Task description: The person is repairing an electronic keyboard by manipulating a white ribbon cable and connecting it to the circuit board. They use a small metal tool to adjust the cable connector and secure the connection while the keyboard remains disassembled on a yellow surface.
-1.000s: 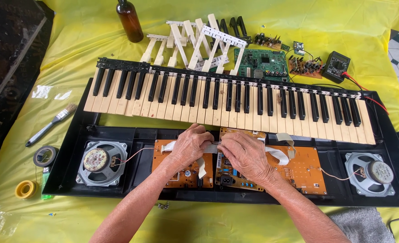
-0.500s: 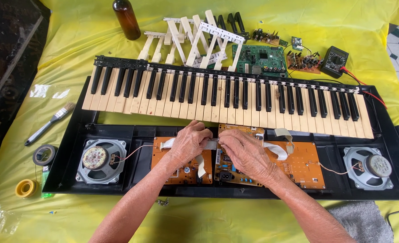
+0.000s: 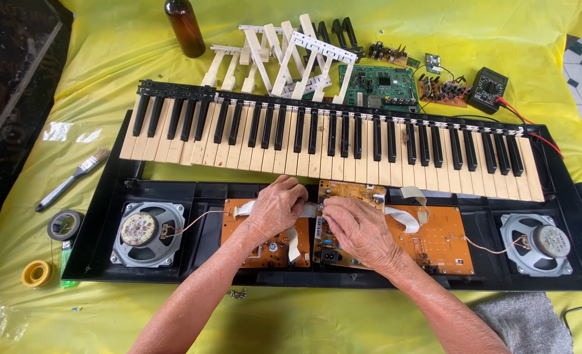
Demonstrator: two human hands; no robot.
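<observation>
**Inspector:** Head view, report the hands.

**Me:** My left hand (image 3: 274, 208) and right hand (image 3: 356, 226) meet over the open keyboard case (image 3: 94, 255). The fingers of both are pinched on a flat white ribbon cable (image 3: 309, 210), which runs across the gap between the left orange circuit board (image 3: 238, 229) and the middle board (image 3: 343, 193). Neither hand is released.

**Inspector:** Risks?

**Me:** In my judgement, a hard or skewed pull could crease the ribbon or strain it where it joins a board; I cannot see the joint itself, since my fingers cover it. The thin wire (image 3: 192, 219) from the left speaker (image 3: 148, 231) lies close to my left wrist and could snag. A second ribbon (image 3: 405, 219) loops just beside my right hand. The loose key bed (image 3: 330, 141) rests on the case's far edge and may slide if knocked. Small screws (image 3: 238, 294) lie near my left forearm, easy to scatter.

**Inspector:** Room to move?

**Me:** Tight forward, with the keys just past my knuckles. Sideways, each speaker sits well apart from my hands, the right speaker (image 3: 539, 242) included. Toward me, the case's near wall, then bare yellow sheet (image 3: 94, 314). A brush (image 3: 71, 180) and tape rolls (image 3: 51, 246) lie out left, a grey cloth (image 3: 523, 321) near my right arm.
</observation>
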